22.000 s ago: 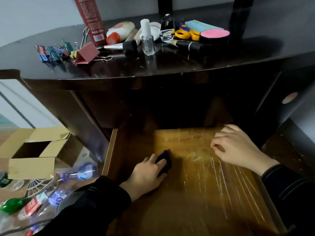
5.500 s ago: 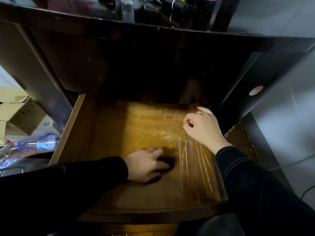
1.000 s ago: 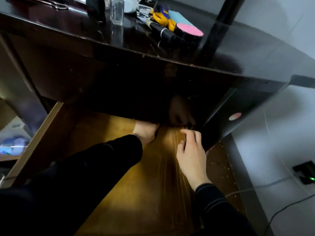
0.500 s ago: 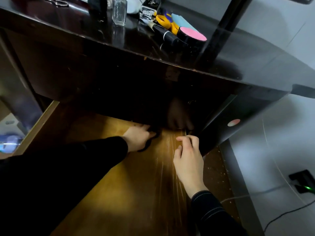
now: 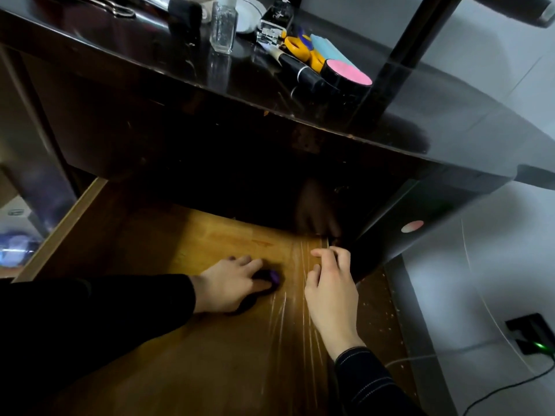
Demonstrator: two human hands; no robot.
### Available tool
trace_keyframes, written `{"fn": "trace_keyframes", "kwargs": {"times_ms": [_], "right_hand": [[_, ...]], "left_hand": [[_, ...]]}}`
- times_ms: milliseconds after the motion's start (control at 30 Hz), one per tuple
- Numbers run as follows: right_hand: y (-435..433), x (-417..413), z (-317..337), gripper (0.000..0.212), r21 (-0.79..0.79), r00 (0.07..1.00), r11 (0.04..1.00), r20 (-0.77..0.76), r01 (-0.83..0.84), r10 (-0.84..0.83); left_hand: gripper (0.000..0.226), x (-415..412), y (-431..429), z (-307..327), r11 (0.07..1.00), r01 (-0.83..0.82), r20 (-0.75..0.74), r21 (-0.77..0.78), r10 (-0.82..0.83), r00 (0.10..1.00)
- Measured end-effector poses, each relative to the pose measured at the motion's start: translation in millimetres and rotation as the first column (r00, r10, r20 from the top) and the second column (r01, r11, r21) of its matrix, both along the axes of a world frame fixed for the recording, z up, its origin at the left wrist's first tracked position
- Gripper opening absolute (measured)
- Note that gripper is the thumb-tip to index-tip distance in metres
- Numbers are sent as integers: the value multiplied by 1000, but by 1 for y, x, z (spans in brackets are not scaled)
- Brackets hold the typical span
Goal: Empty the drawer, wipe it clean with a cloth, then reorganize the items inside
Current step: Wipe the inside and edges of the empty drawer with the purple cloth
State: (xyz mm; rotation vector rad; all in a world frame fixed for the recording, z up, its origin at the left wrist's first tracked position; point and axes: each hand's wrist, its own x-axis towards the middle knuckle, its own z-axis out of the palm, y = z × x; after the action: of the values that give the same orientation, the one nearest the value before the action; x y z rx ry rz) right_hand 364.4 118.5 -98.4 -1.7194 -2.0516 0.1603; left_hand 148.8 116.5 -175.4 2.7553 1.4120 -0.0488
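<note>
Only the head view is given. The drawer [image 5: 228, 241] is pulled out from under a dark desk [image 5: 300, 163], and nothing lies on its wooden bottom except the hands and the cloth. Pale scratch lines run along its right part.

The left hand [image 5: 229, 285] lies palm down near the middle of the drawer bottom. Its thumb and fingers are curled round a small purple cloth [image 5: 274, 276] and hold it down on the wood. Only one end of the cloth shows; the hand covers the rest.

The right hand [image 5: 330, 285] is just beside it, near the drawer's right edge. Its fingers are loosely bent, their tips are on the wood, and they grasp nothing.

The overhanging desk top hides the back of the drawer in shadow. On the desk top stand or lie:

- a clear glass bottle [image 5: 222, 27]
- a stapler [image 5: 274, 27]
- yellow-handled scissors [image 5: 300, 48]
- a light blue pad [image 5: 329, 51]
- a black marker [image 5: 295, 69]
- a round black tin with a pink lid [image 5: 348, 75]

A black post [image 5: 416, 34] rises just right of the tin. A pink round sticker [image 5: 412, 226] sits on the desk's side panel. On the floor to the right lies a power strip [image 5: 530, 336] with a green light and a cable.
</note>
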Motion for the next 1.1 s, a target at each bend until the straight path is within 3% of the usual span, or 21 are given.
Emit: {"fn": "trace_keyframes", "kwargs": {"times_ms": [100,200,300,400,533,633,700,800,900,967,1000,1100], "right_hand": [[0,1,0,26,-4,1000,1000,2,0,0],[1,0,1,26,-17,1000,1000,2,7,-7],[1,0,2,25,-30,1000,1000,-4,7,-8],[1,0,2,25,-32,1000,999,-13,5,-5],[0,1,1,25,-13,1000,1000,-16,4,-4],[0,1,0,24,7,1000,1000,-16,-6,6],[0,1,0,24,17,1000,1000,-15,-8,9],[0,2,0,25,3,1000,1000,-26,-10,10],[2,2,1,25,-19,1000,1000,-27,-2,2],[2,2,1,25,-32,1000,999,-30,1,-2],[2,2,1,25,-36,999,999,-35,2,-3],[1,1,1,24,-33,999,999,-45,6,-7]], "left_hand": [[55,6,32,9,993,-99,-35,61,102,994],[46,27,78,17,957,-283,97,66,276,956],[30,54,100,14,895,-445,270,-3,429,862],[33,64,100,16,904,-428,242,16,411,879],[50,47,59,21,986,-166,19,20,166,986],[57,38,19,13,999,28,-35,-19,-28,999],[59,35,14,12,999,51,-63,-18,-52,997],[53,37,41,20,997,-63,-60,47,66,996],[44,47,82,23,974,-226,95,-17,227,969],[28,52,98,18,927,-370,278,-66,374,885],[22,54,102,17,905,-424,288,-27,413,864],[30,56,98,16,923,-382,250,-39,379,891]]}}
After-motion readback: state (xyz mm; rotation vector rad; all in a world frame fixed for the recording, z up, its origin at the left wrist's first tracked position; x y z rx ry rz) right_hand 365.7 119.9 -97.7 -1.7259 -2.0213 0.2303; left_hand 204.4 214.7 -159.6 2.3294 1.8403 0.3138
